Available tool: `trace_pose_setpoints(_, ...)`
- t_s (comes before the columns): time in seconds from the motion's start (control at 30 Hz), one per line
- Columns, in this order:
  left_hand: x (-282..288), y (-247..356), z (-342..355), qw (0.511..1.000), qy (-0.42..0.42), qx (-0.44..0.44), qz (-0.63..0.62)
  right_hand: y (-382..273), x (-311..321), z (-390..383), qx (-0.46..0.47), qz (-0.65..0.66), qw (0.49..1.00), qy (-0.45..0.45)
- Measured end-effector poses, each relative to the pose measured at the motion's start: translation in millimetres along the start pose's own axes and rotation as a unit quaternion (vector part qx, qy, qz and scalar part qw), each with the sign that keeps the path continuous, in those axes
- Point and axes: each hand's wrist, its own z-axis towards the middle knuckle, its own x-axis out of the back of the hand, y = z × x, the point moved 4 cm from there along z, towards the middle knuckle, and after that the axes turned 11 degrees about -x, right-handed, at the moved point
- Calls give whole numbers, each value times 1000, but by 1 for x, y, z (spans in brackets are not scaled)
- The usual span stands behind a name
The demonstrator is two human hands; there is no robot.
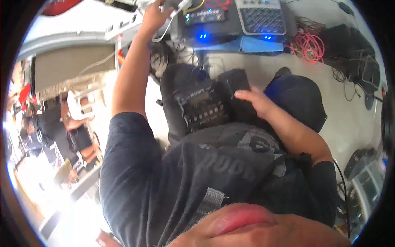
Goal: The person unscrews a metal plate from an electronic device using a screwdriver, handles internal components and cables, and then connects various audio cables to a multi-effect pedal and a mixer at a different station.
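Note:
My left hand (154,17) reaches far up to the top edge of the view. Its thumb stands apart from the fingers, and the fingertips are partly cut off beside something white that I cannot make out. A white adapter (184,5) with a white cable lies just to its right. On my lap rests a black electronic device (203,103) with a small display and rows of knobs or buttons. My right hand (258,102) is closed on a plain black box (238,84) next to that device, thumb over its top and the other fingers hidden.
A dark bench (230,33) ahead carries a small lit board (205,16) and a grey keypad unit (263,18). Pink cables (307,47) hang in a tangle to its right. A fan (159,57) stands below my left forearm. Other people sit at far left.

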Motion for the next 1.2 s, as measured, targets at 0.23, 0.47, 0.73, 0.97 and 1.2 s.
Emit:
trace_pose_setpoints(0.23,87,24,-202,865,-418,278,-2,0,2,-1,2,32,999,26)
trace_pose_setpoints(0.47,62,63,-306,822,-322,450,-133,7,6,2,-18,-1,999,-26)
trace_pose_setpoints(0.73,62,58,-284,793,-206,452,-352,3,-1,-13,45,0,999,-1)
trace_pose_setpoints(0.97,51,34,-268,842,-160,408,-316,-6,-5,-23,81,-35,996,9)
trace_pose_setpoints(1.2,85,18,-155,857,200,301,-366,-9,-6,-16,87,-39,995,-9)
